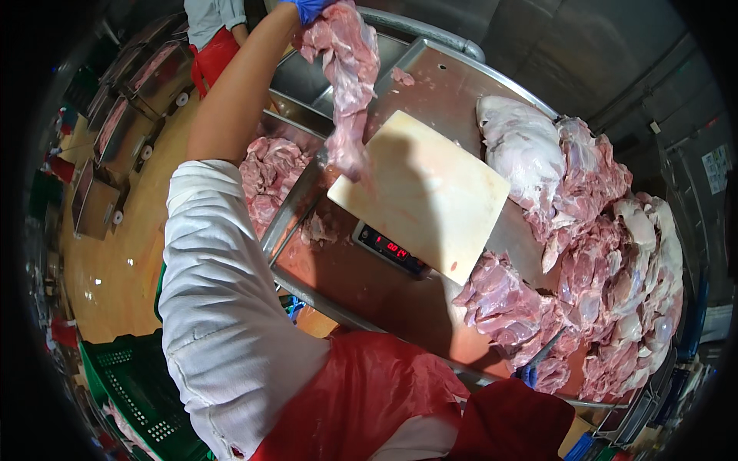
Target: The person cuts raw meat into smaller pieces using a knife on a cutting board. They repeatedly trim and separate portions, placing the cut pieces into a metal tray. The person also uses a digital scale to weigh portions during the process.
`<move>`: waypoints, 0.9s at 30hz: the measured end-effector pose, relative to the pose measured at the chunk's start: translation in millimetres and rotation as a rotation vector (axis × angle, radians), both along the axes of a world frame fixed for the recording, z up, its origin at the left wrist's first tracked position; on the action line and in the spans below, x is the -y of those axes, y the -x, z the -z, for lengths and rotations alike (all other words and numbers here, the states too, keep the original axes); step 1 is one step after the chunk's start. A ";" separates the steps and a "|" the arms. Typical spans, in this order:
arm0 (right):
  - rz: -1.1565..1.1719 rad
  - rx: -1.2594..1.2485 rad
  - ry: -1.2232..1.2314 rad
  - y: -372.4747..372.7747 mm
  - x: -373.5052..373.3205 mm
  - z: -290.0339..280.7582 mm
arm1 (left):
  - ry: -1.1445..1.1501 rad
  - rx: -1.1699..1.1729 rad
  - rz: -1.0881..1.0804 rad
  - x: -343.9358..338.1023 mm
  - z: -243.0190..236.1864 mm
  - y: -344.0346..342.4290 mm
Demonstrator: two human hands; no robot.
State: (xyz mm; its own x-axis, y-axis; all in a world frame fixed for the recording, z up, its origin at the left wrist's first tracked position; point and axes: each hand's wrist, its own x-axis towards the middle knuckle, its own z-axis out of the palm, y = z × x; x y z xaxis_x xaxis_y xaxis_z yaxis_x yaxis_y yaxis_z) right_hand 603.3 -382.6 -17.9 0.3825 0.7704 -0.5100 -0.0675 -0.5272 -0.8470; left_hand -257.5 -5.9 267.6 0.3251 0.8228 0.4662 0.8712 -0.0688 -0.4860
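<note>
My left hand (309,8), in a blue glove and cut off by the top edge, is closed on a long piece of raw meat (354,84). The meat hangs down, its lower end at the left corner of a white cutting board (446,192). Under the board sits a scale (390,247) with a lit red display. A sliver of my right hand (529,376), in a blue glove, shows beside dark red cloth; the rest is hidden. A knife blade (546,349) sticks out from it over raw meat pieces (511,303).
Large raw meat cuts (600,253) are heaped on the right of the metal table (361,288). Left of its raised rim lies more meat (269,177) in a metal container. A green crate (134,392) stands lower left. Another person (215,46) is beyond my arm, near metal carts (115,138).
</note>
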 end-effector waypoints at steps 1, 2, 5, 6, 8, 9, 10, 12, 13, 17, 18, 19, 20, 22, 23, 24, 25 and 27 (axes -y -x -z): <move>-0.004 0.002 -0.006 0.9 0.3 0.0 | 0.012 0.008 0.001 -8.0 10.6 4.5; -0.008 0.005 -0.012 2.6 -0.1 1.7 | 0.024 0.017 0.003 -17.6 17.2 10.5; -0.011 0.012 -0.031 3.8 1.9 1.6 | -0.052 0.027 -0.071 -40.1 7.8 30.6; 0.005 0.019 -0.030 4.7 9.2 -0.4 | -0.076 -0.123 -0.317 -44.4 -1.5 9.8; 0.008 0.016 -0.042 4.4 15.0 2.2 | 0.014 0.024 -0.451 -35.2 -26.6 -11.7; -0.002 0.007 -0.052 3.1 14.3 6.6 | -0.281 0.159 -0.326 -37.5 -28.5 -15.8; -0.013 -0.008 -0.055 1.3 13.7 12.1 | -0.572 0.291 -0.192 -43.0 -27.9 -22.3; -0.025 -0.056 -0.036 -8.5 21.6 24.9 | -0.554 0.482 0.026 -32.9 -46.2 -77.1; 0.020 -0.091 -0.034 -8.5 28.8 34.4 | -0.245 0.531 0.096 -12.6 -64.4 -130.6; 0.198 -0.085 -0.061 -7.7 43.2 86.0 | 0.279 0.381 0.677 5.4 -4.3 -276.6; 0.263 -0.046 -0.077 -10.0 52.3 98.0 | 0.406 0.423 0.945 9.3 31.8 -312.4; 0.289 -0.058 -0.044 -12.3 58.9 100.0 | 0.527 0.488 1.201 18.7 62.7 -353.0; 0.301 -0.080 -0.101 -18.4 61.3 110.5 | 0.612 0.525 1.334 44.7 80.3 -391.5; 0.359 -0.101 -0.214 -35.4 76.2 133.0 | 0.689 0.608 1.288 102.4 102.1 -476.9; 0.383 -0.024 -0.205 -44.6 86.1 134.7 | 0.786 0.516 1.190 123.5 105.4 -516.9; 0.403 0.049 -0.197 -54.2 91.8 134.0 | 0.875 0.419 1.085 142.5 105.5 -552.4; 0.443 0.124 -0.185 -59.2 100.0 131.7 | 0.909 0.423 1.053 155.5 112.8 -582.0; 0.459 0.188 -0.234 -84.9 114.7 149.6 | 0.991 0.408 1.012 176.9 132.0 -640.7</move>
